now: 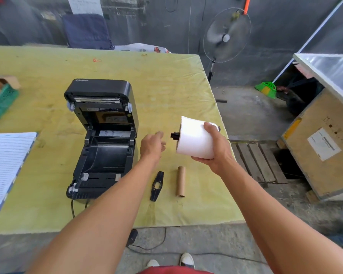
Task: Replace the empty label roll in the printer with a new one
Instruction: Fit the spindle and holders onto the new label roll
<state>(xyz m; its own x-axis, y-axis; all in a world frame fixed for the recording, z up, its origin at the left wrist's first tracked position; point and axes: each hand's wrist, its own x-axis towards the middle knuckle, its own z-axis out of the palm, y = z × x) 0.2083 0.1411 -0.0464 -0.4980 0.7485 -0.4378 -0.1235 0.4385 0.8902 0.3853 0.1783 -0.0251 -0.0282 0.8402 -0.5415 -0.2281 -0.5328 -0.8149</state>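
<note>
The black label printer point(101, 139) stands on the yellow-covered table point(166, 82) with its lid raised and its roll bay bare. My right hand point(216, 147) grips a new white label roll point(194, 138) in the air, right of the printer. A black spindle end point(174, 136) sticks out of the roll's left side. My left hand point(152, 144) hovers open just left of that spindle, holding nothing. On the table below lie the empty brown cardboard core point(181, 181) and a black plastic roll guide point(157, 185).
A lined notebook point(6, 165) lies at the table's left edge, a green basket point(0, 101) behind it. The printer's cable point(72, 209) runs off the near edge. A standing fan point(226, 36) and a wooden crate point(321, 147) stand on the right.
</note>
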